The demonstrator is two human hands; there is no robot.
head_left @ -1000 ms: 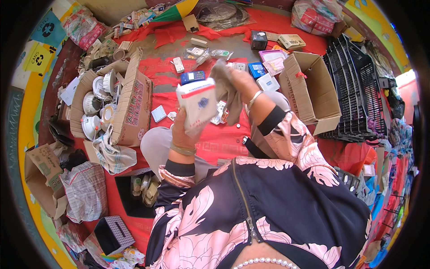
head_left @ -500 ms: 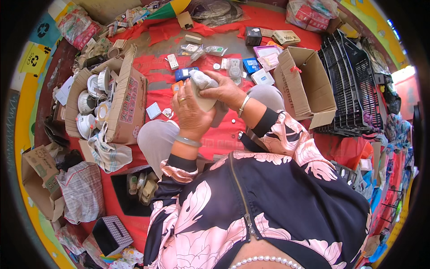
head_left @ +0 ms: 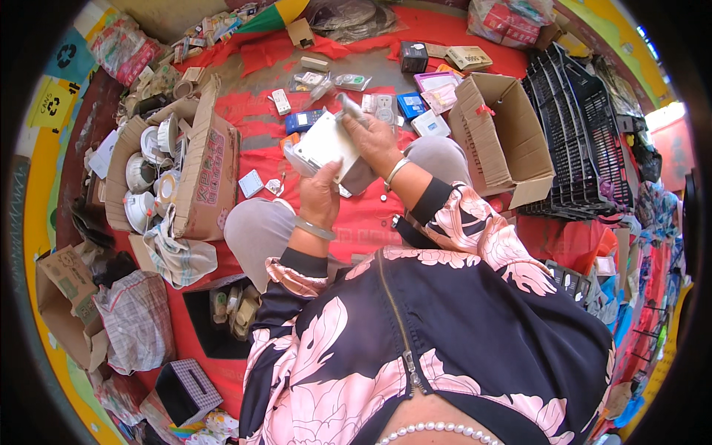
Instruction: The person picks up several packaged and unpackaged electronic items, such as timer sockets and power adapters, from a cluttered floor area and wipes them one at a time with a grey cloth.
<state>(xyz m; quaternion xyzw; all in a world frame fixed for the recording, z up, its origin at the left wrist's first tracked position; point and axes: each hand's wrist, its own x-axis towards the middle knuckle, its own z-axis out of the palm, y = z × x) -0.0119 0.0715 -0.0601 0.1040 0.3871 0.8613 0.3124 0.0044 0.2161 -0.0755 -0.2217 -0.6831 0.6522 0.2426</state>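
I hold a small white box (head_left: 324, 142) in front of me above my knees. My left hand (head_left: 320, 194) grips its near lower edge, a bangle on that wrist. My right hand (head_left: 373, 137) is closed over the box's far right side, and a grey cloth-like piece (head_left: 351, 109) sticks up from its fingers. Small packets, a blue box (head_left: 303, 121) and other white boxes lie on the red cloth (head_left: 252, 119) just beyond the box.
An open cardboard box (head_left: 500, 133) stands at the right, black plastic crates (head_left: 575, 133) beyond it. At the left a cardboard box (head_left: 211, 159) holds white cups and bowls (head_left: 141, 174). A checked cloth (head_left: 174, 256), a bag and a dark box lie near my left side.
The white box was lifted upright a second ago, then turned and lowered between both hands; now it lies flatter, with my right hand over its far side.
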